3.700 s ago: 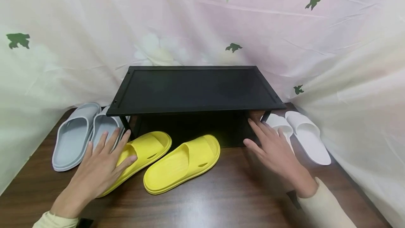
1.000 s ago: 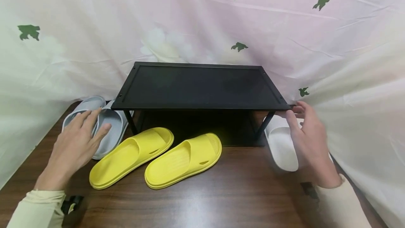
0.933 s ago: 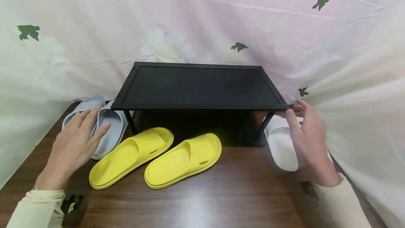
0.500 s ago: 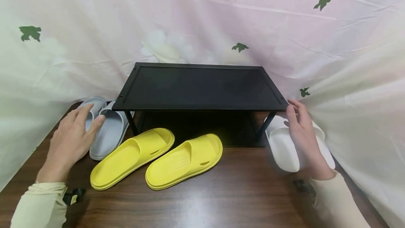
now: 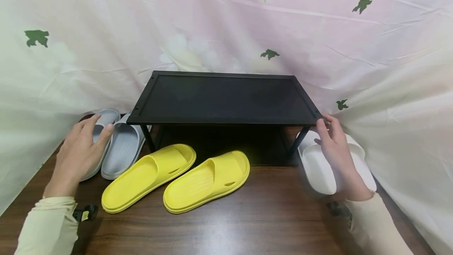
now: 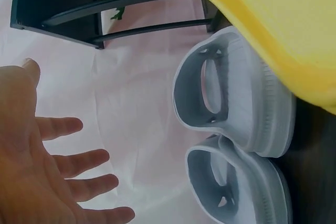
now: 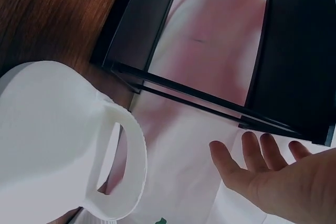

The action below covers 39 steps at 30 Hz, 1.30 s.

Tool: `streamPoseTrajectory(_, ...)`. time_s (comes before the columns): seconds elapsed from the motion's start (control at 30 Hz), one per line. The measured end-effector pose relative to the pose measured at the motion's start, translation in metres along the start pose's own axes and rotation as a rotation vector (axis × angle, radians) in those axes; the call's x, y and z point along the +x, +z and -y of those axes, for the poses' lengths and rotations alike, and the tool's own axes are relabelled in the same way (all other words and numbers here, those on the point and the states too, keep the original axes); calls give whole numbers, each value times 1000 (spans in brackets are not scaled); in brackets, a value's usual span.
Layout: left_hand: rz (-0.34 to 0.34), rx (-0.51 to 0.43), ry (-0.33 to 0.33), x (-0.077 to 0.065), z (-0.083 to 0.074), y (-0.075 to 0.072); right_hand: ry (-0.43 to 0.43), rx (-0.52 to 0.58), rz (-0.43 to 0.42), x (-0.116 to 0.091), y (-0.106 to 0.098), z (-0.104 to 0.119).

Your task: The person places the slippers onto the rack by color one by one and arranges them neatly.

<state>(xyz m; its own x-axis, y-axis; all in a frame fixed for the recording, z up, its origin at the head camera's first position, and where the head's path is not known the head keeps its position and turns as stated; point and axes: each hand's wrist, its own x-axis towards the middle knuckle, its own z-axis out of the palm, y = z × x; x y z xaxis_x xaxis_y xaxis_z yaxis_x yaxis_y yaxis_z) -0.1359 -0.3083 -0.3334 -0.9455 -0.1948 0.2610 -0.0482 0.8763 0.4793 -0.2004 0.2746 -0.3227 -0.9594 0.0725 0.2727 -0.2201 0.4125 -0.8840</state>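
Centrally: black rectangular two-tier rack, yellow slide slippers at front; right hand, fingers parted, beside rack corner; left hand, fingers spread.

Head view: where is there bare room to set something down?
Bare: the top of the black rack, and the wooden table between the right yellow slipper and white slippers. Crowded: the left end, with grey slippers, left yellow slipper and left hand; the right end, with those white slippers and the right hand.

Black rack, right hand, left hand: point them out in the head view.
Black rack (image 5: 224, 99), head view: middle of the top panel.
Right hand (image 5: 335, 145), head view: middle of the hand.
Left hand (image 5: 75, 152), head view: back of the hand.
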Motion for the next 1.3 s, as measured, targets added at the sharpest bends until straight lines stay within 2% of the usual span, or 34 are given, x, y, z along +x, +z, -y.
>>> streamPoseTrajectory(0.17, 5, -28, -26, 9, 3, -3, 4, -40, 35, 1, 0, 2)
streamPoseTrajectory(0.27, -3, -44, -43, 12, 5, -3, 2, -11, 56, 1, -1, 1)
streamPoseTrajectory(0.53, 6, -61, -63, 20, 14, 1, -21, 252, 72, 1, 2, -3)
streamPoseTrajectory(0.7, 8, -87, -77, 26, 26, 3, 0, 344, 63, -1, 6, 0)
streamPoseTrajectory(0.93, -5, -124, -126, 35, 42, 3, 34, 392, 54, -1, 9, 1)
streamPoseTrajectory(1.3, -26, -200, -225, 47, 52, 12, 52, 391, 56, 0, 9, -1)
